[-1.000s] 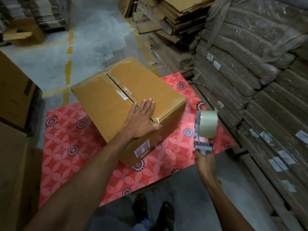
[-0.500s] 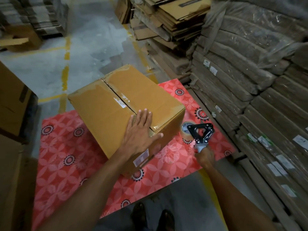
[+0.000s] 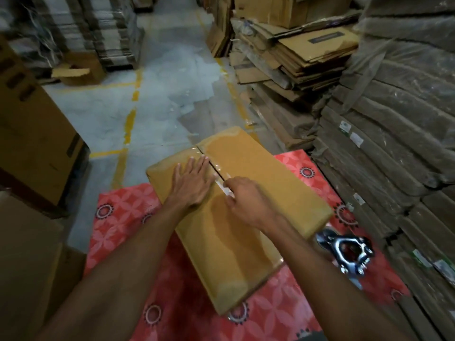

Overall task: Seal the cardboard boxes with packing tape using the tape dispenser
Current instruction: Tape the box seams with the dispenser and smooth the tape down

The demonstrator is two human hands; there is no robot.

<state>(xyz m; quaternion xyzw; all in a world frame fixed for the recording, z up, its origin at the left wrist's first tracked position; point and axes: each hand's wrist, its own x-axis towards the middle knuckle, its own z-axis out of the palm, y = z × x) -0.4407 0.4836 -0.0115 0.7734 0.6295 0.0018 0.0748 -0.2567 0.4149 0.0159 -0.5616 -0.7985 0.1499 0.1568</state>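
A brown cardboard box [image 3: 258, 183] lies on a red flowered mat [image 3: 128, 212], its top flaps meeting in a centre seam with clear tape on it. My left hand [image 3: 192, 183] rests flat, fingers spread, on the left flap beside the seam. My right hand [image 3: 246, 200] presses on the seam just right of the left hand, fingers curled down onto the tape. The tape dispenser [image 3: 347, 252], black and metal, lies on the mat by the box's right near corner, apart from both hands.
Tall stacks of wrapped flat cardboard [image 3: 394, 143] line the right side. Loose flattened cartons [image 3: 295, 57] are piled at the back right. Large boxes [image 3: 32, 134] stand at the left. A grey concrete floor [image 3: 160, 94] with yellow lines stretches ahead.
My right hand set the dispenser down on the mat and moved onto the box's seam. My left hand slid farther up the box top. The view moved closer over the box.
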